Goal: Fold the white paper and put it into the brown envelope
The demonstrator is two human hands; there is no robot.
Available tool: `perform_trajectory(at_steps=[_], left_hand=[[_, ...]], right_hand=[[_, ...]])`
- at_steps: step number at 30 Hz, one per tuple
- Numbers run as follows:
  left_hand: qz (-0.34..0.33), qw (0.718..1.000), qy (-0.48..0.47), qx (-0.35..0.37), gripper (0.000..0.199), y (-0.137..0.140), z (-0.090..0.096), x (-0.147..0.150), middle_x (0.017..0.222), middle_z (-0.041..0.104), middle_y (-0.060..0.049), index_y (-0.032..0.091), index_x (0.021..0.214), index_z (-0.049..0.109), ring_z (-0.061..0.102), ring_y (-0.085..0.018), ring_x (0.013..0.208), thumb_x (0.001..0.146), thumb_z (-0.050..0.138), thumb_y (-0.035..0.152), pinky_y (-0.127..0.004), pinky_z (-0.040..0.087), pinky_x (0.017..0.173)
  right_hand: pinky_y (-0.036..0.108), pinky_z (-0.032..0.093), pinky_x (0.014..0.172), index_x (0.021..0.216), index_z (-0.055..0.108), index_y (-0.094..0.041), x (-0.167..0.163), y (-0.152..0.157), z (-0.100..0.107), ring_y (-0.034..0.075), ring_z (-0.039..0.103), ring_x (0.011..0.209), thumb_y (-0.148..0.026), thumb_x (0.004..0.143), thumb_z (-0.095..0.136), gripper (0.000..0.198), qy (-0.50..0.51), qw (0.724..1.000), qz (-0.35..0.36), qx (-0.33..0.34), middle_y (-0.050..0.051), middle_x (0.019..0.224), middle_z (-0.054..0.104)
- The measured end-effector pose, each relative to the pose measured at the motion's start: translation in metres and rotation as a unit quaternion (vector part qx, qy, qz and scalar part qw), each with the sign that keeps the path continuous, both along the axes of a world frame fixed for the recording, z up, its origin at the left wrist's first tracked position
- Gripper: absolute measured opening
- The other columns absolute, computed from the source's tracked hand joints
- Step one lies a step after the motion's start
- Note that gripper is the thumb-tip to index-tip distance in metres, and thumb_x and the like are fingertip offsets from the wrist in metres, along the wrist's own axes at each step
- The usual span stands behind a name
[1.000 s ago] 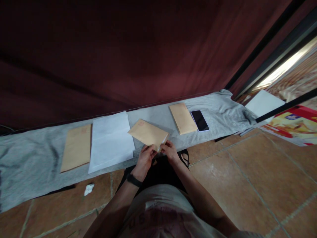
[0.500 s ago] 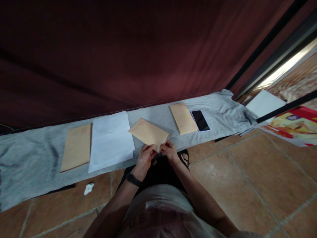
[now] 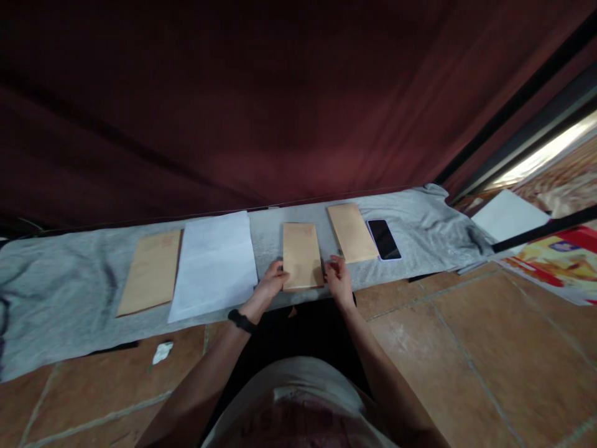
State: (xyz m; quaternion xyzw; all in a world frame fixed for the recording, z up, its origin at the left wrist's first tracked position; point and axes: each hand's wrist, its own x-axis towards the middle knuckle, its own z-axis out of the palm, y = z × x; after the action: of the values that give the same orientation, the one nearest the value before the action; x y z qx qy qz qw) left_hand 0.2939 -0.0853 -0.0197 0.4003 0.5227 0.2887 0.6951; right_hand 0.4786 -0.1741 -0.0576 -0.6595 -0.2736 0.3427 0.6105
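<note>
A brown paper envelope (image 3: 302, 252) with a faint red stamp at its upper right lies straight in front of me on the grey cloth (image 3: 268, 239). My left hand (image 3: 273, 280) pinches its lower left edge, thumb on top. Just off the right edge is my right hand (image 3: 338, 277), its fingers loosely bent and apart, with nothing visible in them. To the right lies a thicker-looking pile of brown envelopes (image 3: 353, 231). White paper sheets (image 3: 214, 264) are spread to the left, and beyond them rests another brown envelope pile (image 3: 152, 270).
A phone (image 3: 384, 239) lies right of the right-hand envelopes. A dark red curtain (image 3: 261, 106) hangs behind the cloth-covered bench. On the tiled floor (image 3: 420, 336) is a crumpled white scrap (image 3: 162, 352). A colourful printed box (image 3: 559, 264) and a black bar (image 3: 541, 233) stand at far right.
The envelope has turned from slanted to upright and now lies flat on the cloth. My hands have moved apart to its two sides, and the right one has let go of its lower end.
</note>
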Motion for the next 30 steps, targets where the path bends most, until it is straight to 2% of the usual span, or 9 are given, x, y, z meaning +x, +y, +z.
perform_trajectory(at_steps=[2,4,9,12,16,20,25,27,30], left_hand=[[0.006,1.000,0.011,0.013,0.033,0.004,-0.003,-0.001,0.064,0.067,0.003,0.023,0.085,0.068,0.060,-0.016,0.053,0.056,0.073,0.008,-0.023,0.041,0.050],[0.006,0.999,0.028,0.031,0.032,0.004,-0.006,-0.001,0.063,0.066,0.003,0.024,0.085,0.067,0.060,-0.016,0.053,0.057,0.071,0.008,-0.023,0.041,0.050],[0.012,0.984,0.134,0.115,0.037,-0.001,-0.008,-0.007,0.060,0.061,0.004,0.026,0.093,0.067,0.065,-0.023,0.068,0.061,0.075,0.010,-0.028,0.050,0.070],[0.019,0.949,0.204,0.242,0.039,-0.001,-0.004,-0.003,0.083,0.070,-0.005,0.027,0.102,0.068,0.067,-0.030,0.102,0.067,0.079,0.015,-0.037,0.044,0.101],[-0.068,0.916,0.094,0.384,0.033,0.019,-0.002,0.031,0.129,0.067,-0.011,0.025,0.111,0.071,0.054,-0.029,0.132,0.078,0.072,0.021,-0.037,0.027,0.119],[-0.183,0.816,0.142,0.530,0.041,0.064,-0.014,0.076,0.144,0.059,-0.010,0.021,0.127,0.065,0.045,-0.025,0.142,0.088,0.060,0.026,-0.040,0.023,0.123],[-0.375,0.645,0.365,0.556,0.056,0.108,-0.034,0.093,0.162,0.037,-0.011,0.014,0.152,0.040,0.029,-0.022,0.152,0.102,0.037,0.039,-0.043,0.015,0.126],[-0.390,0.605,0.387,0.576,0.057,0.112,-0.040,0.089,0.164,0.034,-0.008,0.017,0.155,0.035,0.025,-0.020,0.153,0.104,0.032,0.043,-0.041,0.014,0.126],[-0.387,0.581,0.385,0.603,0.057,0.106,-0.048,0.080,0.164,0.033,-0.007,0.019,0.155,0.035,0.023,-0.018,0.154,0.105,0.027,0.043,-0.039,0.013,0.126]], right_hand=[[0.040,0.053,0.093,0.120,0.064,-0.022,0.005,0.000,0.000,0.025,0.065,0.107,-0.038,0.088,0.057,0.037,-0.141,0.989,0.040,0.014,0.010,0.115,0.070],[0.043,0.047,0.105,0.128,0.063,-0.020,0.008,0.001,0.001,0.026,0.060,0.122,-0.031,0.094,0.050,0.039,-0.277,0.954,0.113,0.029,0.012,0.129,0.066],[0.047,0.035,0.119,0.140,0.058,-0.023,0.006,0.003,-0.002,0.025,0.053,0.135,-0.025,0.099,0.047,0.043,-0.441,0.864,0.243,0.033,0.010,0.147,0.057],[0.048,0.034,0.120,0.143,0.056,-0.023,0.006,0.002,-0.005,0.025,0.053,0.135,-0.026,0.101,0.047,0.044,-0.473,0.845,0.248,0.033,0.010,0.149,0.055],[0.049,0.036,0.120,0.144,0.055,-0.023,0.006,0.002,-0.005,0.026,0.053,0.135,-0.022,0.099,0.048,0.045,-0.481,0.838,0.252,0.048,0.010,0.147,0.057],[0.048,0.038,0.118,0.140,0.058,-0.021,0.005,0.004,-0.005,0.025,0.056,0.132,-0.021,0.099,0.048,0.043,-0.482,0.841,0.239,0.058,0.011,0.143,0.060],[0.047,0.040,0.117,0.138,0.059,-0.021,0.005,0.005,-0.008,0.023,0.057,0.129,-0.020,0.100,0.048,0.040,-0.490,0.840,0.221,0.071,0.010,0.138,0.064],[0.047,0.040,0.117,0.138,0.058,-0.021,0.005,0.005,-0.010,0.023,0.058,0.128,-0.021,0.099,0.049,0.040,-0.491,0.840,0.219,0.075,0.009,0.137,0.064],[0.047,0.040,0.117,0.137,0.058,-0.021,0.005,0.005,-0.010,0.023,0.058,0.127,-0.020,0.099,0.049,0.039,-0.490,0.841,0.218,0.073,0.009,0.135,0.065]])
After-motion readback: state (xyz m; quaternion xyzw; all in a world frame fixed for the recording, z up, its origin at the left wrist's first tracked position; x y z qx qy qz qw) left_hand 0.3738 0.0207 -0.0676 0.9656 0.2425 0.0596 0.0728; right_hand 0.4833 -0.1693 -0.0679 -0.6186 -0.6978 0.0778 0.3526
